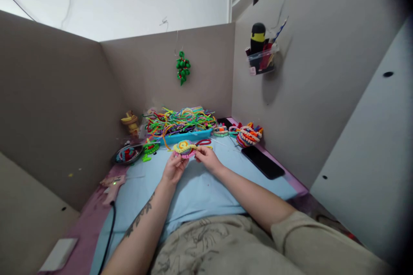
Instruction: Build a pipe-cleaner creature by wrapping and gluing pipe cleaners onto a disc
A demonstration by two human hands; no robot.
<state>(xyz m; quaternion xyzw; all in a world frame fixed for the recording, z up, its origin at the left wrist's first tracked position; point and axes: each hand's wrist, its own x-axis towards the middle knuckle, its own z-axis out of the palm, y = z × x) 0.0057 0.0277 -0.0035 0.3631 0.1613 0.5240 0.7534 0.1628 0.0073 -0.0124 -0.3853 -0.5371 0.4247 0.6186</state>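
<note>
My left hand and my right hand both hold a round, coiled pipe-cleaner piece in yellow, green and pink, just above the light blue cloth. The left fingers pinch its near left edge. The right fingers pinch its right side, where a red pipe-cleaner loop sticks out. Behind it a blue tray holds a heap of loose coloured pipe cleaners.
Finished coiled pieces lie at the back right beside a black phone. A small bowl and a green piece sit at the left. Grey partition walls enclose the desk; a green ornament and a clear holder hang on them.
</note>
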